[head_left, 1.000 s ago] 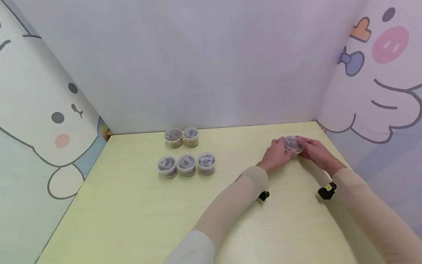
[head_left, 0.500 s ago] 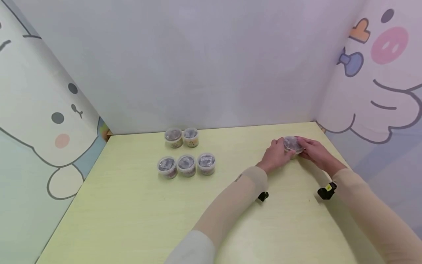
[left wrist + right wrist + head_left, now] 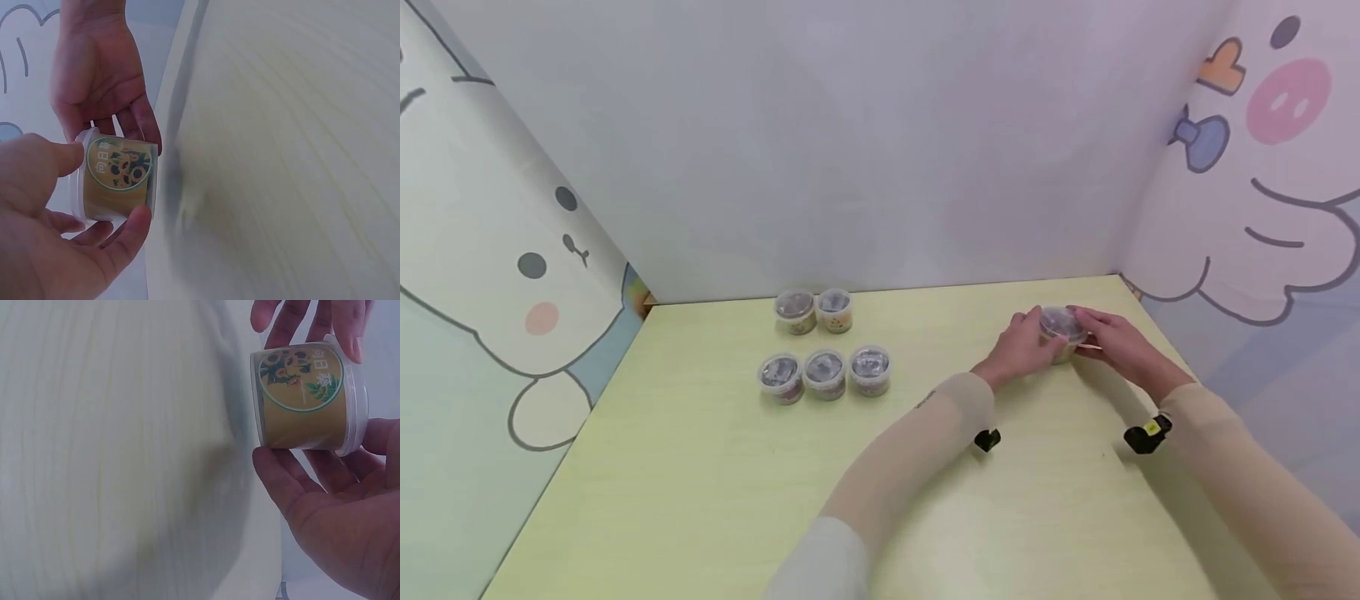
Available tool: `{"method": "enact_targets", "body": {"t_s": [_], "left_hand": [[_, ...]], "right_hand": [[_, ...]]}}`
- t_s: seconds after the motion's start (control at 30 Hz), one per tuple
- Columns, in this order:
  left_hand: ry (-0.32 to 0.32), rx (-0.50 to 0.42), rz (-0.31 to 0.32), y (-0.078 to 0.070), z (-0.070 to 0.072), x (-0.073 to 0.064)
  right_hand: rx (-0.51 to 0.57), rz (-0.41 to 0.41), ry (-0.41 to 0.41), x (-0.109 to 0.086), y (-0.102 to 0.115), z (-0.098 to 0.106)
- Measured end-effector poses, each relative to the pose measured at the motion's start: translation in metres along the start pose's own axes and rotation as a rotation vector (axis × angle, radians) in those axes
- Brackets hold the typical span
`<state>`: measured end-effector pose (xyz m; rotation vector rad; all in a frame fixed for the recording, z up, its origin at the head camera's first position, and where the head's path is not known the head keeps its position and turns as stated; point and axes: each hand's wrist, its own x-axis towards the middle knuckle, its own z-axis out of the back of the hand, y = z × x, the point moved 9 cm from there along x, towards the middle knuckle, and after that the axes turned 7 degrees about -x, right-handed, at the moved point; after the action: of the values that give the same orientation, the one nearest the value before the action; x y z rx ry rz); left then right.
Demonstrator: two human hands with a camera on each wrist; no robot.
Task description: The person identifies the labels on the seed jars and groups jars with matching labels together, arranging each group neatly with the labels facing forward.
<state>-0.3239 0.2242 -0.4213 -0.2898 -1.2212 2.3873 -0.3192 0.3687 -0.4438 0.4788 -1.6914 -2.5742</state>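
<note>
At the right back of the table, a clear plastic tub with a lid is held between both hands. Its tan side carries a round label with flowers and characters, plain in the left wrist view on the same tub. My left hand grips its left side, thumb at the lid's rim and fingers along the wall. From the opposite side my right hand holds it, fingers bent around the wall. In the right wrist view the tub's base appears slightly off the tabletop.
On the yellow table, two lidded tubs stand near the back edge, left of centre. In front of them is a row of three more tubs. A pale wall closes off the back, and printed panels stand at both sides.
The tub and both hands hold still at first, then shift slightly left. The left forearm moves left with them. The other tubs stay where they were.
</note>
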Motion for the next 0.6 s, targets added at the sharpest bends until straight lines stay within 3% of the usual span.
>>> {"method": "enact_targets", "body": {"t_s": [0.3,0.6], "left_hand": [[0.011,-0.106,-0.028,-0.001,0.035,-0.012],[0.015,-0.250,-0.037,0.006,0.079,-0.031]], "right_hand": [[0.118,0.046,0.062,0.002,0.024,-0.014],[0.247,0.111,0.180,-0.002,0.063,-0.046]]}}
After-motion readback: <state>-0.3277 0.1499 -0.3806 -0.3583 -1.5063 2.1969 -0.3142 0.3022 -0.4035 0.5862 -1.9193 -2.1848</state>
